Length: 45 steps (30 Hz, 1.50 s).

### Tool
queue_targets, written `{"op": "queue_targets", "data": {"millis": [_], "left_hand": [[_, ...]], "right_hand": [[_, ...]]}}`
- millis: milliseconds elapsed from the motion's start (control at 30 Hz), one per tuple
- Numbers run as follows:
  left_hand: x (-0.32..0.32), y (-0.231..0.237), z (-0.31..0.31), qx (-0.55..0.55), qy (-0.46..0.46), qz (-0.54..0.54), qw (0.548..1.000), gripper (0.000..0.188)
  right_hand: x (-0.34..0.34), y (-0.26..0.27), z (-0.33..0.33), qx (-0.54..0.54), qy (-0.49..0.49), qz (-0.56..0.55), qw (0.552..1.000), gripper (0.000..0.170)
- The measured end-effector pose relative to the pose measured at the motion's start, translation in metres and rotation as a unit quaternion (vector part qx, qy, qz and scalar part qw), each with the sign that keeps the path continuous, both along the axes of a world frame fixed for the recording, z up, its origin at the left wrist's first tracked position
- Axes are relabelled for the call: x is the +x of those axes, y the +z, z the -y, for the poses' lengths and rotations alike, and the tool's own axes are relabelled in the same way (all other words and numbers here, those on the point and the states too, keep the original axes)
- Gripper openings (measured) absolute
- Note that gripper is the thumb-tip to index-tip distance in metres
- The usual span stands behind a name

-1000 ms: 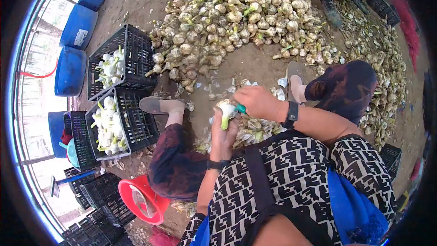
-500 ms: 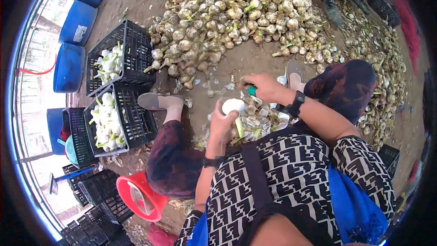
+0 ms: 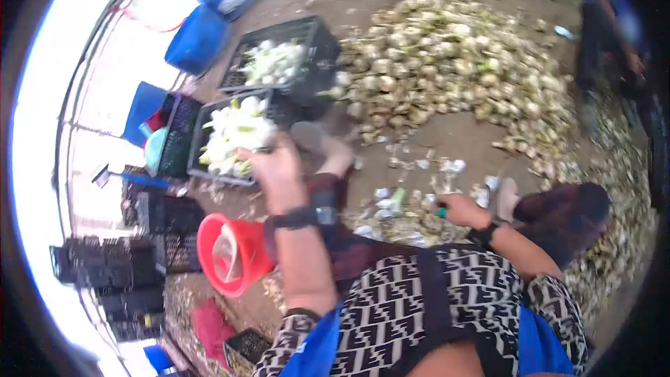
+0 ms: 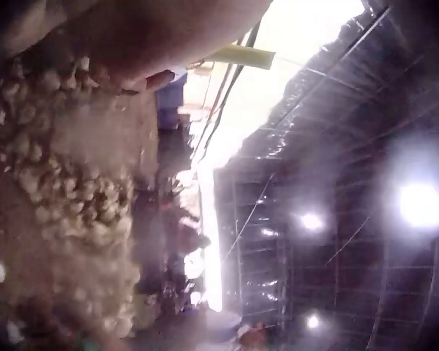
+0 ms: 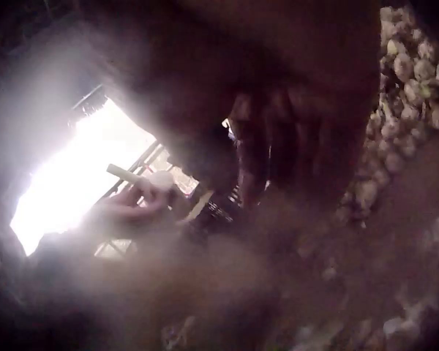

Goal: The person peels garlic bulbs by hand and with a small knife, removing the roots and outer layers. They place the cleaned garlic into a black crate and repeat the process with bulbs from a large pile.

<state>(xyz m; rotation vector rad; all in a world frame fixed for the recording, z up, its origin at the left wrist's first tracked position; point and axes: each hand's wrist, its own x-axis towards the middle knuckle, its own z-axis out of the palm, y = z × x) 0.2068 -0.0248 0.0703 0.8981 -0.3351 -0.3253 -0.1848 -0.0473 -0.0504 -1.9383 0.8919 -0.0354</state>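
Note:
My left hand (image 3: 278, 167) is stretched out over the near edge of a black crate (image 3: 283, 109) filled with trimmed white garlic bulbs (image 3: 236, 129). It grips a garlic bulb (image 5: 158, 181), which the right wrist view shows with a short stalk; the pale green stalk (image 4: 243, 56) juts past the hand in the left wrist view. In the head view the hand hides most of this bulb. My right hand (image 3: 464, 211) is curled round a small tool with a green handle (image 3: 441, 212), above the peelings (image 3: 391, 206) between the feet. The tool's working end is hidden.
A large heap of untrimmed garlic (image 3: 433, 63) lies ahead. Behind the near crate stands another full crate (image 3: 317, 52). A red bucket (image 3: 258, 244) is by the left leg, with stacked black crates (image 3: 118, 265) and blue barrels (image 3: 199, 38) farther left. Another person (image 3: 614, 63) is at the far right.
The left hand has carried the garlic bulb leftward from in front of the body to the crate. The right hand has come away with its green-handled tool. The head view has swung left.

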Motion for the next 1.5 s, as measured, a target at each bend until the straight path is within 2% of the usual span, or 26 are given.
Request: {"op": "queue_targets", "data": {"millis": [33,67,100,133,233,267,300,333,367,433,467,533,567,633,767,800,833,900,933,1000,1100,1233,1300,1400,1433,1500], "left_hand": [[0.022,0.02,-0.001,-0.184,-0.052,-0.242,0.951,0.031],[0.056,-0.003,-0.002,-0.045,0.017,0.009,0.999,0.026],[0.045,0.018,-0.007,-0.169,-0.085,-0.242,0.952,0.029],[0.006,0.035,0.005,-0.018,0.059,-0.217,0.974,0.023],[-0.069,-0.004,-0.007,0.096,-0.121,-0.127,0.98,0.014],[-0.107,-0.012,-0.014,0.261,-0.163,0.007,0.952,0.013],[-0.123,-0.05,-0.021,0.315,-0.228,0.072,0.918,0.014],[-0.149,-0.069,-0.031,0.391,-0.295,-0.039,0.871,0.018],[-0.169,-0.08,-0.035,0.516,-0.376,0.165,0.752,0.027],[-0.179,-0.149,-0.056,0.607,-0.504,0.254,0.559,0.025],[-0.189,-0.143,-0.051,0.603,-0.507,0.248,0.564,0.025],[-0.204,-0.116,-0.037,0.494,-0.452,0.453,0.588,0.034],[-0.207,-0.117,-0.03,0.491,-0.451,0.448,0.596,0.034],[-0.213,-0.122,-0.021,0.512,-0.504,0.266,0.642,0.038],[-0.224,-0.121,-0.002,0.51,-0.557,0.177,0.631,0.041],[-0.228,-0.128,-0.002,0.47,-0.565,0.089,0.673,0.039],[-0.228,-0.127,0.004,0.469,-0.561,0.082,0.677,0.039],[-0.225,-0.117,0.012,0.49,-0.545,0.191,0.653,0.038],[-0.225,-0.122,0.012,0.472,-0.55,0.165,0.669,0.039],[-0.223,-0.132,0.012,0.473,-0.555,0.126,0.672,0.042],[-0.221,-0.112,0.017,0.495,-0.552,0.126,0.659,0.042],[-0.231,-0.165,-0.002,0.466,-0.521,0.092,0.709,0.057],[-0.226,-0.137,0.009,0.508,-0.488,0.069,0.706,0.056],[-0.219,-0.11,0.016,0.337,-0.466,-0.147,0.805,0.05],[-0.217,-0.104,0.016,0.249,-0.47,-0.253,0.808,0.046],[-0.213,-0.099,0.014,0.134,-0.511,-0.333,0.781,0.052]], "right_hand": [[0.001,-0.015,-0.003,0.011,0.029,-0.021,0.999,0.026],[0.003,-0.022,-0.006,-0.022,0.073,-0.035,0.996,0.032],[0.005,0.005,-0.007,-0.03,0.087,-0.043,0.995,0.034],[0.008,0.001,-0.009,-0.013,0.074,-0.04,0.996,0.035],[0.012,-0.022,-0.01,-0.009,0.082,-0.068,0.994,0.036],[0.01,-0.026,-0.011,-0.006,0.06,-0.03,0.998,0.029],[0.005,-0.034,-0.011,-0.003,0.039,0.006,0.999,0.024],[0.004,-0.078,-0.01,0.027,0.048,-0.056,0.997,0.024],[-0.002,-0.075,-0.005,0.028,0.045,-0.065,0.997,0.024],[-0.008,-0.058,0.006,0.031,0.028,-0.012,0.999,0.023],[-0.011,-0.066,0.014,0.03,0.05,-0.012,0.998,0.022],[-0.009,-0.057,0.03,0.043,0.028,-0.077,0.996,0.021],[-0.01,-0.055,0.04,0.056,0.002,-0.133,0.989,0.021],[-0.019,-0.111,0.064,0.02,0.022,-0.202,0.979,0.02],[-0.021,-0.119,0.15,-0.057,-0.232,-0.166,0.957,0.024],[-0.019,-0.126,0.181,-0.096,-0.283,-0.191,0.935,0.027],[-0.013,-0.106,0.207,-0.134,-0.345,-0.159,0.915,0.03],[0.004,-0.074,0.258,-0.206,-0.438,-0.087,0.871,0.039],[0.002,-0.085,0.288,-0.228,-0.415,-0.04,0.88,0.048],[0.029,-0.04,0.32,-0.164,-0.45,-0.083,0.874,0.067],[0.033,-0.072,0.364,-0.227,-0.384,-0.053,0.893,0.049],[0.047,-0.045,0.314,-0.246,-0.33,-0.119,0.904,0.041],[0.036,-0.051,0.275,-0.103,-0.296,0.032,0.949,0.036],[0.028,0.002,0.182,0.122,-0.219,0.169,0.953,0.025],[0.026,0.025,0.153,0.209,-0.198,0.206,0.935,0.022],[0.015,0.044,0.115,0.245,-0.151,0.192,0.938,0.018]]}}
